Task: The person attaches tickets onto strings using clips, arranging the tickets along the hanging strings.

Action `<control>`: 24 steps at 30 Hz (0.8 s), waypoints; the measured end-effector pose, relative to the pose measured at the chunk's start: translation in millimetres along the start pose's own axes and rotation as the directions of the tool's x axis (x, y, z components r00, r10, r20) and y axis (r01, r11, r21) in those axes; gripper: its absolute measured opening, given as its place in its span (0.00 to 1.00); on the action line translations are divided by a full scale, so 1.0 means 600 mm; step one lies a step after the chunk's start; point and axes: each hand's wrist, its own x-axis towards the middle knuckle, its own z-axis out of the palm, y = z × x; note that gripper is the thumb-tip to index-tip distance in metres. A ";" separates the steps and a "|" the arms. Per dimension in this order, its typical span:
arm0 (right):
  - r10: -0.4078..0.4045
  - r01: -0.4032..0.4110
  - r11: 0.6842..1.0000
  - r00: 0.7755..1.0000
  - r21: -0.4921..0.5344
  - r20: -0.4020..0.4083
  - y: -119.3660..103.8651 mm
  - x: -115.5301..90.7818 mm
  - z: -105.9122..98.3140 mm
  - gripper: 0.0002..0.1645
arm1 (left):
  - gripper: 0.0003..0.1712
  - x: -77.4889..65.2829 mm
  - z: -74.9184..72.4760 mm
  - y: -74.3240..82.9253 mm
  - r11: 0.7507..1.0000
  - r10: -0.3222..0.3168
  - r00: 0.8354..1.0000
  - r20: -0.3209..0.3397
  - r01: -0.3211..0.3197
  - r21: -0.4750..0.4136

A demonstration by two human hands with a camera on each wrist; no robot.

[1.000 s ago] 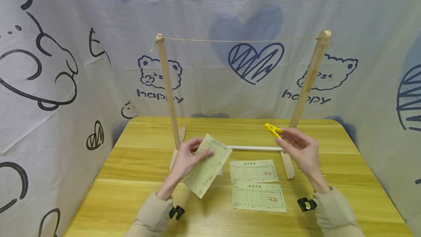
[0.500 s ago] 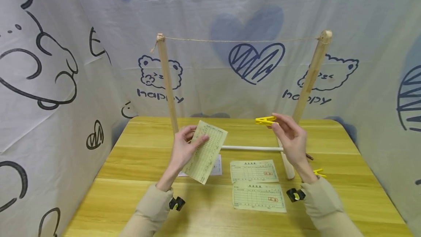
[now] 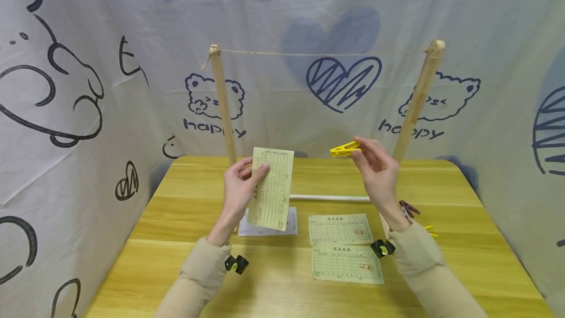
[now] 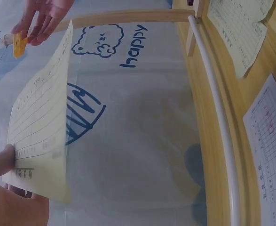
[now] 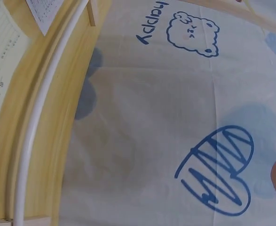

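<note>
Left hand (image 3: 239, 185) gripping printed slip (image 3: 274, 200) at head view's six o'clock — right hand (image 3: 378, 173), apart, pinching yellow clothespin (image 3: 341, 151) at three, red-stamped slips (image 3: 337, 232) lying at five, backdrop (image 3: 265, 112) reading "happy" at nine and three

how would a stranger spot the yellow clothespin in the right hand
Look for the wooden frame with a string across its top. Below the string in the head view, the right hand pinches the yellow clothespin by one end. Another yellow clothespin and a dark one lie on the table; only this one is held up.
</note>
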 end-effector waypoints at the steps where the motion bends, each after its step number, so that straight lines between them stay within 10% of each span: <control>1: -0.002 0.002 1.000 1.000 -0.012 -0.005 0.000 0.003 0.004 0.20 | 0.18 0.002 -0.001 0.002 1.000 -0.007 1.000 -0.010 0.007 -0.009; 24: -0.129 0.128 0.991 0.990 0.026 0.063 -0.046 0.092 0.068 0.21 | 0.16 0.047 -0.019 0.045 0.991 0.021 0.997 -0.076 -0.031 -0.132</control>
